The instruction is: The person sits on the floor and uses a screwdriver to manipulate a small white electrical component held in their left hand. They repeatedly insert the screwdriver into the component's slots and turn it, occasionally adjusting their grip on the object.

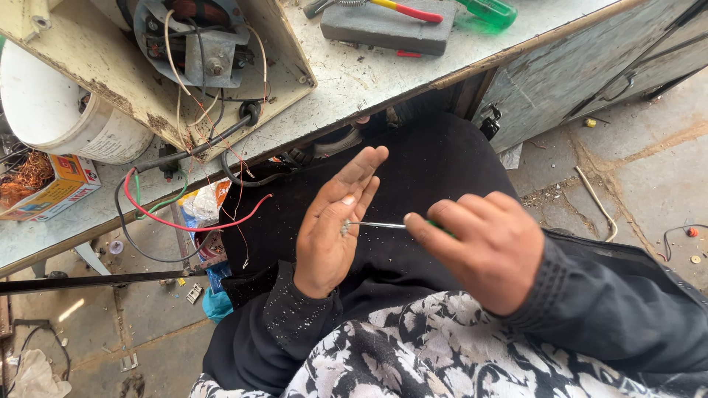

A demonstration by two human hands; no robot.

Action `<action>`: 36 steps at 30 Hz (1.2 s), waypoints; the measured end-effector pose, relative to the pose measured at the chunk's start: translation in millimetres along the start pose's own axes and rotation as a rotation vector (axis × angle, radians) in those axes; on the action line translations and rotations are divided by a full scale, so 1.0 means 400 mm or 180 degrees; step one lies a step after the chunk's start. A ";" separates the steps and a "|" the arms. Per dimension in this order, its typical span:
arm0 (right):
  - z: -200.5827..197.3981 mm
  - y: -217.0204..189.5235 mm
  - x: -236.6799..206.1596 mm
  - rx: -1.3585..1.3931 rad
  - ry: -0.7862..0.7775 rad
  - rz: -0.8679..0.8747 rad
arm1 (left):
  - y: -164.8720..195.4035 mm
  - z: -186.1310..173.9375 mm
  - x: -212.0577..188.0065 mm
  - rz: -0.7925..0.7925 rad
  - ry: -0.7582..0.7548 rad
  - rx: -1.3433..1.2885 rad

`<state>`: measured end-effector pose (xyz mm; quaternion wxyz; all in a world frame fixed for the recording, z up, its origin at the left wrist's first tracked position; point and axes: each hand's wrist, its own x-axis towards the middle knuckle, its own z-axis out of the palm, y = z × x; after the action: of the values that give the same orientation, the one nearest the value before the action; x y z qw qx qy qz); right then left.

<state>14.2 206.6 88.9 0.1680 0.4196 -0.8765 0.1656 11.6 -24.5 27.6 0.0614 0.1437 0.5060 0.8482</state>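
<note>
A small metal screw [344,227] sits at the tip of a screwdriver [380,225], held over the person's lap against the left palm. The left hand [333,230] is open, fingers extended and close together, thumb resting by the screw; the screw touches the palm. The right hand [488,247] is closed around the screwdriver's green handle, only a sliver of which shows, with the thin shaft pointing left toward the other hand. Both hands hover above dark clothing and a black-and-white floral fabric [413,354]. Beyond them, on the workbench [354,81], lies a worn cream housing [140,81] with an exposed motor [195,37]; red [184,221], green and black wires trail from it over the bench edge. A white bucket [51,103] stands to the left, pliers [398,9] and a grey block [387,28] farther right.
</note>
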 end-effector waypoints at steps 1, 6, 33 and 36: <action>-0.011 0.008 0.002 -0.0097 0.0007 -0.0027 | 0.000 0.001 -0.003 -0.0044 0.0004 0.0032; -0.057 0.050 -0.005 -0.0553 -0.0621 0.0651 | -0.052 0.003 0.029 0.0728 -0.0972 0.3643; 0.025 0.005 -0.013 0.1409 -0.0339 0.0464 | -0.021 -0.023 0.012 -0.0388 -0.0030 -0.0686; 0.030 0.006 -0.016 0.1550 -0.0431 0.0517 | -0.021 -0.021 0.013 -0.0367 -0.0032 -0.0698</action>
<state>14.3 207.4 75.0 -0.0107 0.3861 -0.8509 0.3562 3.7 -26.2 17.2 0.1280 0.1110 0.4174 0.8928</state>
